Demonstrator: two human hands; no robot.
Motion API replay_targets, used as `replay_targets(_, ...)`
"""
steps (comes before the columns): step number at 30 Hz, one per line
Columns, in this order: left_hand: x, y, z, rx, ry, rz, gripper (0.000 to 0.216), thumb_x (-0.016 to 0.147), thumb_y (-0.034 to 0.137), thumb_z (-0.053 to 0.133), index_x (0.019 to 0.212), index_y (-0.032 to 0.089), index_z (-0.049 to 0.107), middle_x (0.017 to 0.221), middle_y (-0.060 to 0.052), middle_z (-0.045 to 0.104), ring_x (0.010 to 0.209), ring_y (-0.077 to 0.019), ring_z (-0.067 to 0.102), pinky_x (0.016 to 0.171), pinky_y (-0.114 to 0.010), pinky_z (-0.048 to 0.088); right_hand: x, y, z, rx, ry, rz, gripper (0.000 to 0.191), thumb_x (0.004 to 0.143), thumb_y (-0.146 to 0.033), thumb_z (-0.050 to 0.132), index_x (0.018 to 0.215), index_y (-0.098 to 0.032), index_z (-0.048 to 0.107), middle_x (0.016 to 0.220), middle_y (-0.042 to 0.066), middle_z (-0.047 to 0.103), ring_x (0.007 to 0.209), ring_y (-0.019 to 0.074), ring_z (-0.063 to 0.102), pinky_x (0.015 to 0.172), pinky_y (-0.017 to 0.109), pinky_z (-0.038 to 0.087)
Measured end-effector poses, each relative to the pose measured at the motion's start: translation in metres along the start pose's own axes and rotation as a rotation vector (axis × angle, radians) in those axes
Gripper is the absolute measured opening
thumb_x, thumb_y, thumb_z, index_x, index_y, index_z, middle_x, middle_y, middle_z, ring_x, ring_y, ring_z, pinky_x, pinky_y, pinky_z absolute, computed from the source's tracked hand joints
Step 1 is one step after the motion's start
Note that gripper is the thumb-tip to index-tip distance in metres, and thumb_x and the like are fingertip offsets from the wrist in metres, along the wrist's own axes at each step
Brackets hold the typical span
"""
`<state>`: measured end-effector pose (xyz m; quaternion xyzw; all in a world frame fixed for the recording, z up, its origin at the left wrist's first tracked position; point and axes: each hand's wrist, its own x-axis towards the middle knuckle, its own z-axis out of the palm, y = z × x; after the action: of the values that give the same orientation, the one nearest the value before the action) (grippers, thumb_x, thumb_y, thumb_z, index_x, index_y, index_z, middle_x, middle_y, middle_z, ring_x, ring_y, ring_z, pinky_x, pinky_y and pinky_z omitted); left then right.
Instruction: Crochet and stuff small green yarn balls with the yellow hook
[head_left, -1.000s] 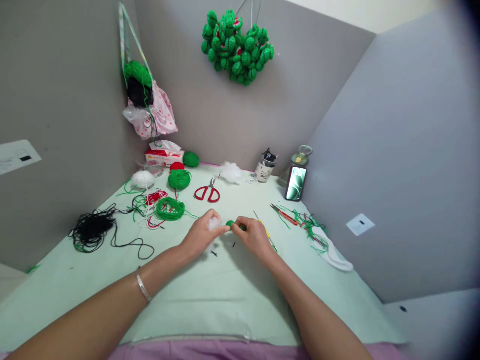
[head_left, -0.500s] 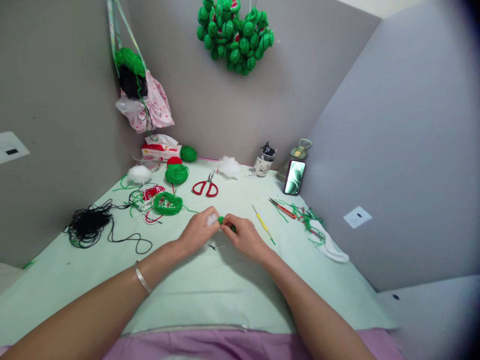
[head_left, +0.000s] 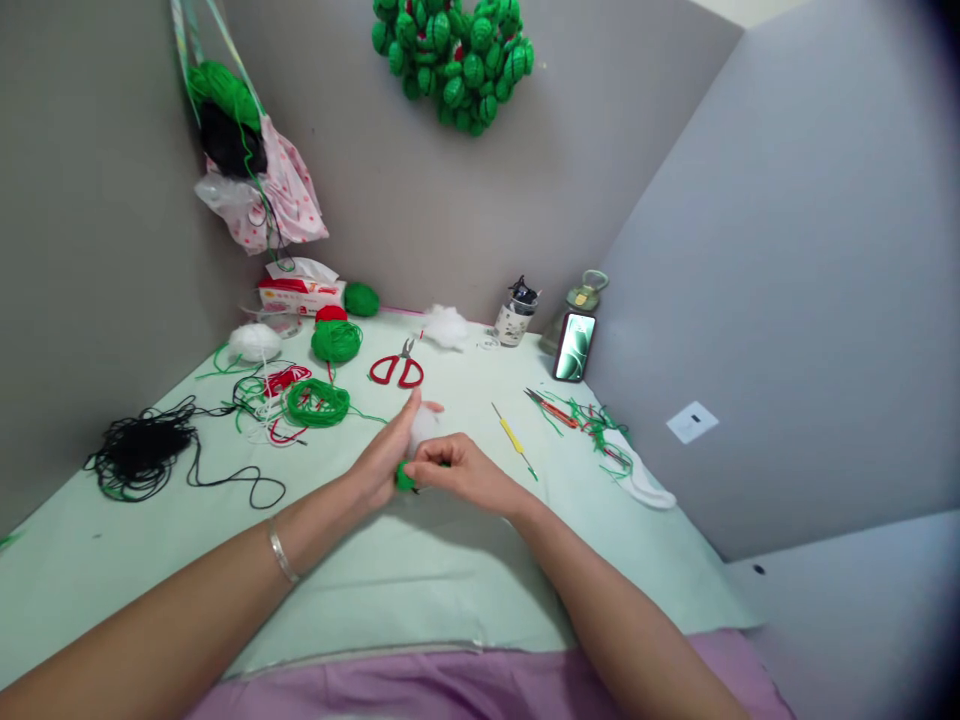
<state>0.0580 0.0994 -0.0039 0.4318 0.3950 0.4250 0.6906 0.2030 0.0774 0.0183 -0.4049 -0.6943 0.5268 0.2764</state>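
Observation:
My left hand (head_left: 386, 455) is turned with its palm to the right and its fingers pointing up and away. A tuft of white stuffing (head_left: 424, 427) is held against its palm and fingers. At the heel of that palm is a small green crocheted piece (head_left: 404, 476), pinched by my right hand (head_left: 461, 468), whose fingers are curled. Part of the green piece is hidden behind the right fingers. To the right lies a crochet hook (head_left: 512, 436) with a yellow handle. Red-handled scissors (head_left: 397, 370) rest beyond my hands.
Black yarn (head_left: 146, 445), a loose green yarn coil (head_left: 318, 402), a green ball (head_left: 337, 341) and a white ball (head_left: 255, 342) lie left. More stuffing (head_left: 446, 328), a cup (head_left: 515, 320) and a phone (head_left: 574, 347) stand behind. Orange snips (head_left: 553, 409) lie right among yarn scraps.
My left hand has turned palm-inward with its fingers raised. My right hand has brought the green piece down and left against the left palm. The view has shifted slightly right.

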Motion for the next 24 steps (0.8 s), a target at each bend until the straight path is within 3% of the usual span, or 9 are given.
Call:
replay_targets(2,-0.004,-0.005,0.008,-0.054,-0.028,0.005,0.062,0.088,0.076,0.049,0.096,0.018,0.066,0.076,-0.003,0.067,0.073,-0.0193,0.064,0.064,-0.028,0.048,0.002,0.005,-0.005,0.025,0.107,-0.005,0.041,0.082,-0.051,0.067,0.06,-0.019,0.054,0.057,-0.005,0.042,0.057,0.0089,0.033,0.055,0.025,0.026)
replay_targets(5,-0.01,-0.006,0.009,-0.095,-0.085,0.027,0.045,0.087,0.06,0.062,0.092,0.016,0.071,0.085,-0.008,0.073,0.083,-0.0223,0.068,0.075,-0.032,0.053,0.002,0.011,-0.016,0.022,0.201,0.018,0.037,0.083,-0.049,0.062,0.063,-0.019,0.055,0.058,-0.006,0.043,0.056,0.0087,0.032,0.055,0.025,0.026)
replay_targets(8,-0.011,0.001,-0.004,-0.071,-0.091,0.052,0.031,0.077,0.041,0.081,0.093,0.015,0.076,0.091,-0.008,0.076,0.09,-0.0222,0.068,0.083,-0.031,0.052,0.0,0.012,-0.023,-0.002,0.226,0.039,0.036,0.081,-0.049,0.065,0.063,-0.019,0.058,0.056,-0.006,0.041,0.055,0.0086,0.032,0.055,0.025,0.026)
replay_targets(10,-0.007,0.009,-0.016,-0.048,-0.035,0.09,0.034,0.071,0.035,0.087,0.096,0.014,0.076,0.089,-0.006,0.077,0.087,-0.0196,0.067,0.081,-0.027,0.05,-0.001,0.011,-0.024,-0.023,0.255,0.045,0.036,0.08,-0.049,0.066,0.063,-0.019,0.059,0.055,-0.007,0.04,0.054,0.0087,0.031,0.054,0.025,0.025)
replay_targets(13,-0.002,0.018,-0.028,-0.047,0.037,0.166,0.044,0.068,0.035,0.088,0.105,0.018,0.073,0.086,-0.001,0.075,0.082,-0.0159,0.065,0.076,-0.023,0.048,0.001,0.014,-0.024,-0.064,0.369,0.04,0.037,0.082,-0.05,0.063,0.062,-0.02,0.056,0.054,-0.007,0.038,0.053,0.0092,0.029,0.053,0.026,0.024)
replay_targets(17,-0.002,0.016,-0.024,-0.015,-0.003,0.17,0.048,0.064,0.038,0.089,0.102,0.019,0.067,0.08,0.0,0.073,0.07,-0.0151,0.063,0.067,-0.024,0.048,0.008,0.024,-0.023,-0.17,0.527,0.001,0.032,0.082,-0.046,0.059,0.063,-0.021,0.054,0.056,-0.005,0.042,0.057,0.0112,0.035,0.056,0.026,0.028)
replay_targets(21,-0.002,0.002,-0.014,0.067,-0.016,0.189,0.034,0.063,0.035,0.089,0.083,0.016,0.07,0.079,-0.001,0.071,0.071,-0.0162,0.061,0.068,-0.026,0.047,0.008,0.027,-0.016,-0.292,0.539,-0.048,0.025,0.085,-0.042,0.054,0.072,-0.021,0.057,0.064,-0.003,0.053,0.062,0.0129,0.043,0.061,0.026,0.033)
replay_targets(24,0.001,-0.004,-0.015,0.105,0.04,0.231,0.031,0.063,0.034,0.086,0.084,0.017,0.07,0.083,0.0,0.07,0.078,-0.0173,0.062,0.073,-0.027,0.047,0.004,0.023,-0.011,-0.387,0.528,-0.078,0.024,0.089,-0.04,0.051,0.075,-0.022,0.057,0.062,-0.005,0.05,0.06,0.0128,0.041,0.061,0.026,0.031)
